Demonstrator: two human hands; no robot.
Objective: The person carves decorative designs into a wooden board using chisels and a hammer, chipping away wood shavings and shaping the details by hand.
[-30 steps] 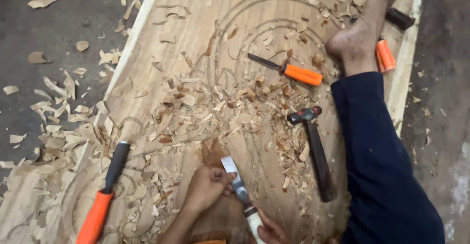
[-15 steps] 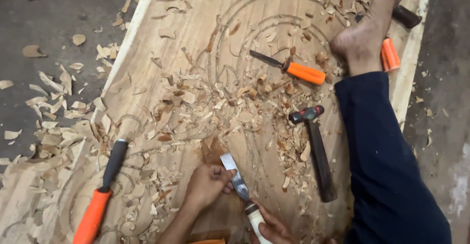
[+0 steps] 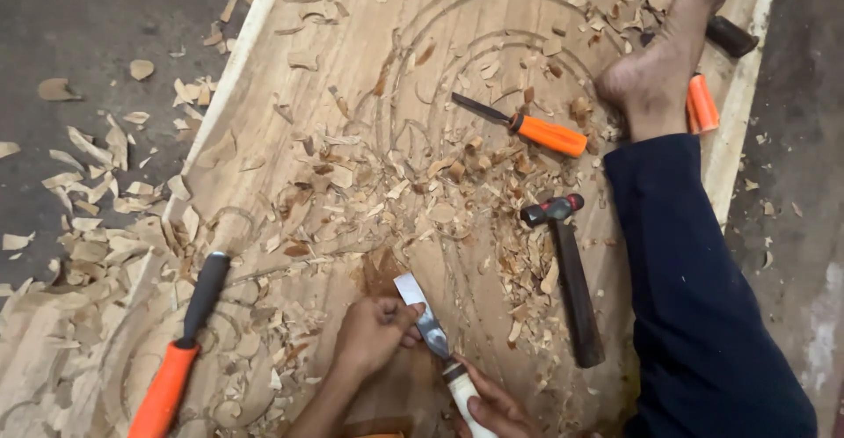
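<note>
Fingers of the left hand [image 3: 374, 332] pinch the chisel [image 3: 422, 315] blade on the wooden panel [image 3: 352, 95]; the right hand [image 3: 492, 407] grips its pale handle near the hammer [image 3: 567, 271].

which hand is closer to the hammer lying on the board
Right. The right hand grips the chisel's pale handle just left of the hammer handle's lower end. The left hand presses on the chisel blade, farther left.
</note>
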